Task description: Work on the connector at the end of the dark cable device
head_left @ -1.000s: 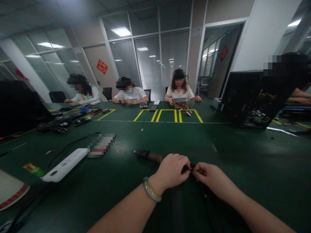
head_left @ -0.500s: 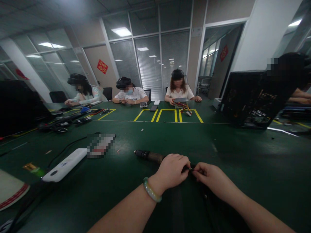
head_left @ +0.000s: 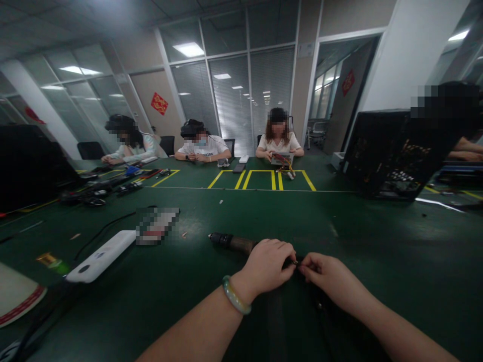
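Note:
My left hand (head_left: 266, 265), with a green bangle on its wrist, is closed on a small dark part (head_left: 295, 262) near the front of the green table (head_left: 377, 241). My right hand (head_left: 327, 277) meets it from the right, fingers pinched on the same small part. The part is too small and dark to name. A dark cylindrical tool (head_left: 232, 242) lies on the table just behind my left hand, its tip pointing left. A dark flat mat or cable bundle (head_left: 298, 327) lies under and in front of my hands.
A white device (head_left: 101, 256) with a black cable lies to the left. An open black computer case (head_left: 392, 153) stands at the right. Three people sit at the far side by yellow floor-tape boxes (head_left: 260, 178). Tools (head_left: 109, 188) clutter the far left.
My hands have stayed in place, pinched together. The person in the middle at the far side has lifted the boxed item towards their chest.

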The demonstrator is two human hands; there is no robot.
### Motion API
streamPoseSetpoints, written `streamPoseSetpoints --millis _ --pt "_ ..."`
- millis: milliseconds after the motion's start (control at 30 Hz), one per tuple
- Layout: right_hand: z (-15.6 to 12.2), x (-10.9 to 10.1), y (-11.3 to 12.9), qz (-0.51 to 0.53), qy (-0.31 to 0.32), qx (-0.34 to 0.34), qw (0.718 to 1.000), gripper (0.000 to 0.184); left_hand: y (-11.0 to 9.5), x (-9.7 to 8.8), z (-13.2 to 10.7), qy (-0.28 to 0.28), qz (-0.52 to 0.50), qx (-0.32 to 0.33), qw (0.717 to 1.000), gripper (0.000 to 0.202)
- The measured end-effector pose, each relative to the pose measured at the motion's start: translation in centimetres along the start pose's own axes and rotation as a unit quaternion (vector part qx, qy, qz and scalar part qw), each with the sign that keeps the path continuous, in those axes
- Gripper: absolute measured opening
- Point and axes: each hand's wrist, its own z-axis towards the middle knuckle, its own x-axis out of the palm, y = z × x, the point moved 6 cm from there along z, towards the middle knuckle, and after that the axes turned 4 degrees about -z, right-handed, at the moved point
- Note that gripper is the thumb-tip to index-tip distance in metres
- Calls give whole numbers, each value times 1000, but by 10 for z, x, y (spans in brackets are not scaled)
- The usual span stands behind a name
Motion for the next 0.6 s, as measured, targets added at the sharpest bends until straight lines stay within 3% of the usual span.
streamPoseSetpoints --millis 600 --pt "1 1 -1 -7 -8 -4 1000 18 0 1 0 -11 3 2 1000 12"
